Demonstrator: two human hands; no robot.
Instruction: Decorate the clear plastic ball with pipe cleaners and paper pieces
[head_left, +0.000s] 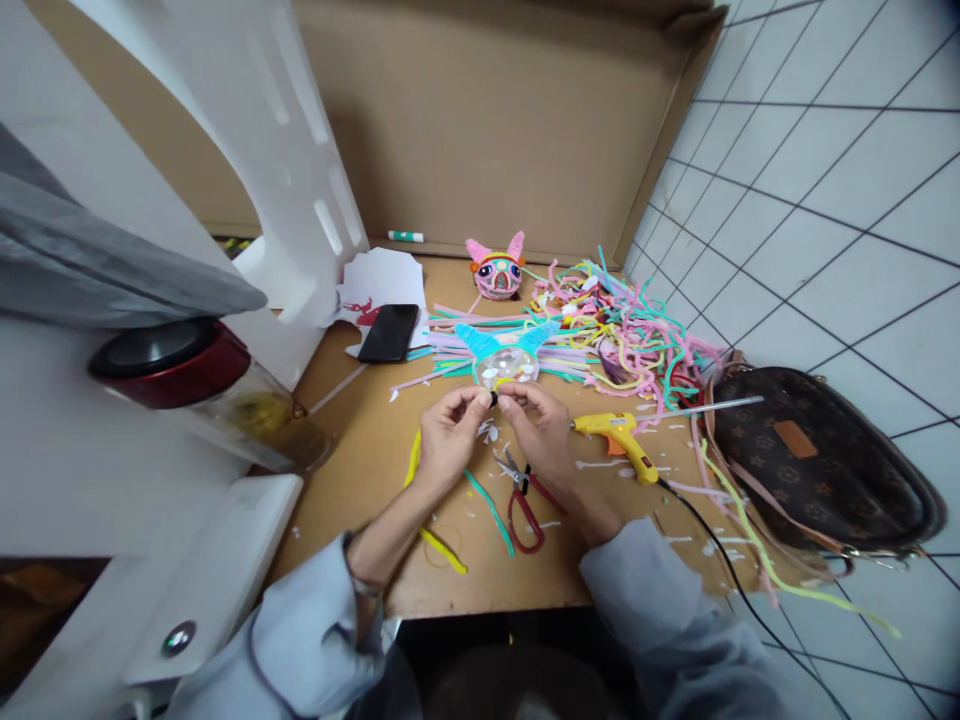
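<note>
We hold our left hand (450, 432) and right hand (541, 430) close together, fingertips pinched on a small dark piece (494, 400) at the near edge of the blue-eared figure (506, 360), which rests on the table (375, 470) just beyond our fingers. Its blue ears and pale round body look built; we judge that facial details are not yet on. Farther beyond the hands sits a pink-eared figure (496, 272) with eyes and trim, seemingly finished. To the right of our right hand lies the yellow glue gun (619, 440); beyond it spreads a heap of pipe cleaners (630, 330). Red-handled scissors (525, 500) lie under our right wrist, a phone (388, 332) beyond the left hand.
</note>
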